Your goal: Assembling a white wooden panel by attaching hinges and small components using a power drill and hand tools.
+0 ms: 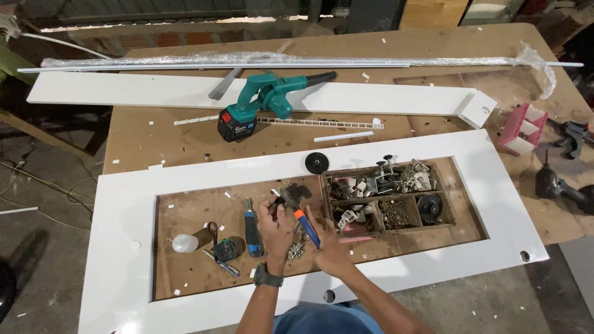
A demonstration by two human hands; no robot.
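holding a small metal part (283, 199) in my left hand (274, 221), above the bench inside the white frame (124, 216).
my right hand (328, 247) grips an orange-and-blue screwdriver (307, 227), its tip at the part; the parts tray (387, 198) sits just to the right, a blue knife (251, 232) to the left.

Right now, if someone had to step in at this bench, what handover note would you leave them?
Left hand, wristwatch on it, pinches a small dark metal fitting at its fingertips.
Right hand holds a blue-handled tool with an orange collar, its tip towards the fitting.
Both work inside the cut-out of the white panel, beside the wooden compartment tray of hardware. Loose metal hinges lie between the hands.
Done: fitting and tool are in hand.
Left: I cannot tell; no fitting shows on the panel.
A teal cordless blower lies further back.
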